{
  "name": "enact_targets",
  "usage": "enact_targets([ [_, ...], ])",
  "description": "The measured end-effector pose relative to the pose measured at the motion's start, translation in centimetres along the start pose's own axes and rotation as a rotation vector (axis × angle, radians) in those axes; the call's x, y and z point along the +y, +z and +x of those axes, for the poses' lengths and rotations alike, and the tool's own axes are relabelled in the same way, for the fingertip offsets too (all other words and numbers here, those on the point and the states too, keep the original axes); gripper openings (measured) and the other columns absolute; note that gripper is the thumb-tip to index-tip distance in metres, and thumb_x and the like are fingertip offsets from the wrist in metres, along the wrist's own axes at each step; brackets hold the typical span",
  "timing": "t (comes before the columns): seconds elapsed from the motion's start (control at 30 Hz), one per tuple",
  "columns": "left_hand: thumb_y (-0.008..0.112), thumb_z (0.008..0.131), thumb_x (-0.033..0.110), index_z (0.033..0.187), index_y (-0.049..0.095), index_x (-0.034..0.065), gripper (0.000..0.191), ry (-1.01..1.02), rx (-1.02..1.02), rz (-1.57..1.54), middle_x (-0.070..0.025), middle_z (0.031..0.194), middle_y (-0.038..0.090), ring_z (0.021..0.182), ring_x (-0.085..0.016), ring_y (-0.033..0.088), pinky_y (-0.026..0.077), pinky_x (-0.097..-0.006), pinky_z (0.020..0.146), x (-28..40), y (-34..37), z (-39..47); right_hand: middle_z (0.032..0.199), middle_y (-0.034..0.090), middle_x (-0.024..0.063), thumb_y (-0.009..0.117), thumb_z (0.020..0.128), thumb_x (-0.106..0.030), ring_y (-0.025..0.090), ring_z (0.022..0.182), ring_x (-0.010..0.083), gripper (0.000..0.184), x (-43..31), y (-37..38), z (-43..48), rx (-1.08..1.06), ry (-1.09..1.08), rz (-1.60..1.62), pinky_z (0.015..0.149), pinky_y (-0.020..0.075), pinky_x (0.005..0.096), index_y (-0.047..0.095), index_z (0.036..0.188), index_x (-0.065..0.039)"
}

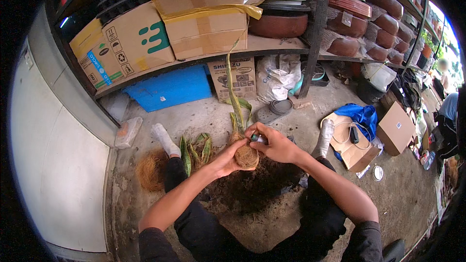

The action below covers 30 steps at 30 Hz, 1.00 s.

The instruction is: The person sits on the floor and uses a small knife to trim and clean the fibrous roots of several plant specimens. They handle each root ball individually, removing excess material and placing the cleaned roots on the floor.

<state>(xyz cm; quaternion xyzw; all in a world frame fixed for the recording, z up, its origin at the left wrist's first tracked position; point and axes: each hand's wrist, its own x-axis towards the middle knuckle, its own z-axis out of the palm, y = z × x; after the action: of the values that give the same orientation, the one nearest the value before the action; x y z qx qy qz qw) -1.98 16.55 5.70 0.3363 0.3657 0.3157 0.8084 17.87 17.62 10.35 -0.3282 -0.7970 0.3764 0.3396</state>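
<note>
A snake plant (236, 111) with long yellow-edged leaves stands upright out of a root ball (247, 157) wrapped in brown coconut fibre. My left hand (229, 159) cups that ball from the left and below. Between the thumb and fingers of my right hand (278, 143) is a small spool (257, 138), apparently of thread, with a green end, held against the upper right of the ball. Dark loose soil (251, 189) lies on the floor beneath both hands. More snake plants (196, 149) rest left of the soil, beside a heap of loose coconut fibre (149, 170).
Ahead, a shelf (276, 43) bears cardboard boxes (207, 18) and stacked pots (278, 25). Under it sit a blue bin (171, 89) and a white sack (276, 76). At right lie flattened cardboard (347, 143) with a cable and an open box (397, 129). Another person (447, 116) is at the far right.
</note>
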Motion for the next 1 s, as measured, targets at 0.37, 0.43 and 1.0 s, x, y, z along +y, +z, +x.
enact_targets([
  [0.37, 0.046, 0.098, 0.044, 0.139, 0.031, 0.0090, 0.056, -0.070, -0.273, -0.149, -0.0144, 0.137, 0.043, 0.127, -0.030, 0.046, 0.041, -0.0571, 0.105, -0.2, -0.9, 0.0, 0.098, 0.060, 0.0146, 0.053, 0.096, -0.015, 0.056, 0.097, 0.0190, 0.018, -0.1, 0.0, 0.1, 0.028, 0.205, 0.211, 0.089, 0.0437, 0.0333, 0.052, 0.109, -0.002],
  [0.43, 0.046, 0.099, 0.040, 0.138, 0.031, 0.0098, 0.051, -0.072, -0.274, -0.156, -0.0131, 0.136, 0.042, 0.128, -0.028, 0.045, 0.041, -0.0547, 0.106, -0.2, -0.9, 0.1, 0.096, 0.060, 0.0142, 0.054, 0.095, -0.014, 0.057, 0.095, 0.0199, 0.017, 0.4, 0.1, 0.1, 0.041, 0.135, 0.154, 0.087, 0.0443, 0.0337, 0.052, 0.108, -0.002],
  [1.0, 0.037, 0.103, 0.031, 0.124, 0.046, 0.0104, 0.030, 0.123, -0.094, -0.100, -0.0048, 0.113, 0.050, 0.105, -0.017, 0.055, 0.047, -0.0452, 0.103, 0.4, -0.6, -0.3, 0.094, 0.063, 0.0176, 0.059, 0.090, -0.008, 0.062, 0.091, 0.0326, 0.015, -3.2, 1.1, -0.6, -0.049, -0.088, -0.085, 0.081, 0.0476, 0.0382, 0.056, 0.102, 0.000],
])
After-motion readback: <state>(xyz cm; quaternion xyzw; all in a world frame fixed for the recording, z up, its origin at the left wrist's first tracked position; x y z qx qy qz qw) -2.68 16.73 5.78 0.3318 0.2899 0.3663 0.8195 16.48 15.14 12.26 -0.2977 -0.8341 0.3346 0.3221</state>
